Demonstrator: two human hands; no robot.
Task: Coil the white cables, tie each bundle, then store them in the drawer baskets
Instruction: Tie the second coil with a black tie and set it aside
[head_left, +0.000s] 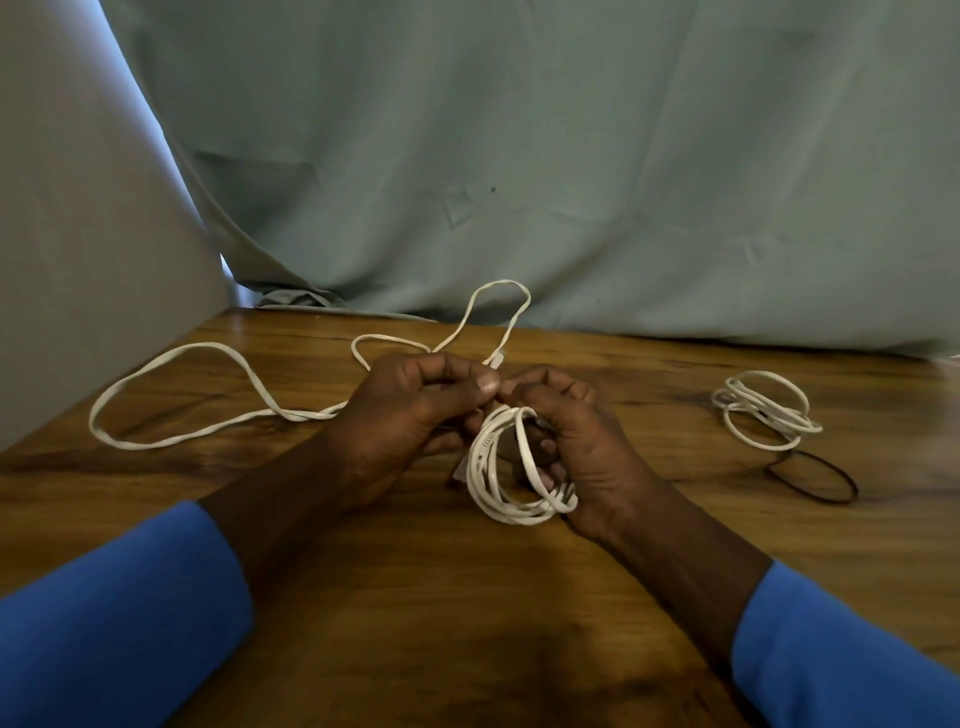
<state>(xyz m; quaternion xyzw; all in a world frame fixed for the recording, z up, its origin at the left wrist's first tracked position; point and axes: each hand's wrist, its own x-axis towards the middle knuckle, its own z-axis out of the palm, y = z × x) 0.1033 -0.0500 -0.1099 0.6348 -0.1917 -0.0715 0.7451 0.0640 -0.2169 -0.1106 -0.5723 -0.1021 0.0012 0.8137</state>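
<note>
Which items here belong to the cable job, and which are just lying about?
Job: half-wound coil in right hand; loose cable pinched by left hand; second coil; black band, likely a tie.
Not job: curtain; grey panel; table.

Coil (480, 460): right side hidden in right grip (587, 447); cable end (497, 359) at left grip (405, 421) too small to tell; sleeves (104, 623) cut at btm edge.
</note>
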